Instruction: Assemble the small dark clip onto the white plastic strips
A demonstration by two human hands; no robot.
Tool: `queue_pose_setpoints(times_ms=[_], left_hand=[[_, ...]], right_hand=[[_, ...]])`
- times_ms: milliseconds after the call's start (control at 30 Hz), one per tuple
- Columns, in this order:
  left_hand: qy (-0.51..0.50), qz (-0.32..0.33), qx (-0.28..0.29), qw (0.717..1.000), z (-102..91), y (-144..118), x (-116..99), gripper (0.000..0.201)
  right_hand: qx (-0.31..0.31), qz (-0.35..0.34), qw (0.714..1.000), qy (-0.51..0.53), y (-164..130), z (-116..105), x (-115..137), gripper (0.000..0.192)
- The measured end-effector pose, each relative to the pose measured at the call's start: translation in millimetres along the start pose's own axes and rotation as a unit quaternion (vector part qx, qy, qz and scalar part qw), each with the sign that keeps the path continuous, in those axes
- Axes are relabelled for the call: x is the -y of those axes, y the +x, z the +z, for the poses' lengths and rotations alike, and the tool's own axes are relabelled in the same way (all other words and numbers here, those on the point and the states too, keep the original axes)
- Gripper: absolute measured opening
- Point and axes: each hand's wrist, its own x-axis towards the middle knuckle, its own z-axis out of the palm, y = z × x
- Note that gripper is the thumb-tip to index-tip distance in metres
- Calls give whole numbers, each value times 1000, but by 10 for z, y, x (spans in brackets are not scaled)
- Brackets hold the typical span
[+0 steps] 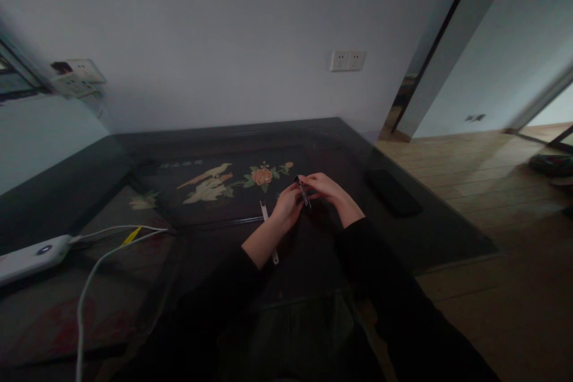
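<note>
My left hand (286, 209) and my right hand (324, 187) meet above a dark glass-topped table (224, 131) and together pinch a small, thin dark object (303, 192) with a pale edge. What the object is I cannot tell. Both sleeves are black. A slim white tool (264, 212) lies on the glass partly under my left wrist. Beneath the glass, just beyond my hands, shows a painted panel of birds and a flower (224, 182).
A white power bank (31, 256) with white cables (96, 262) and a yellow tag (131, 236) lies at the left. A flat black object (393, 193) rests by the table's right edge. Wooden floor (492, 203) spreads to the right; wall sockets (348, 60) sit behind.
</note>
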Motion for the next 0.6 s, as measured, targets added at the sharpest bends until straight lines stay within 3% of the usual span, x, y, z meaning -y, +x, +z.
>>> queue_pose_setpoints(times_ms=[300, 433, 600], left_hand=[[-24, 31, -37, 999, -7, -19, -65, 31], [-21, 44, -29, 998, -25, -30, -88, 38], [-17, 79, -10, 997, -82, -11, -122, 33]], right_hand=[[-9, -54, 994, 91, 53, 35, -27, 16], [-15, -81, 986, 145, 96, 52, -48, 23], [2, -150, 971, 188, 83, 108, -5, 38]])
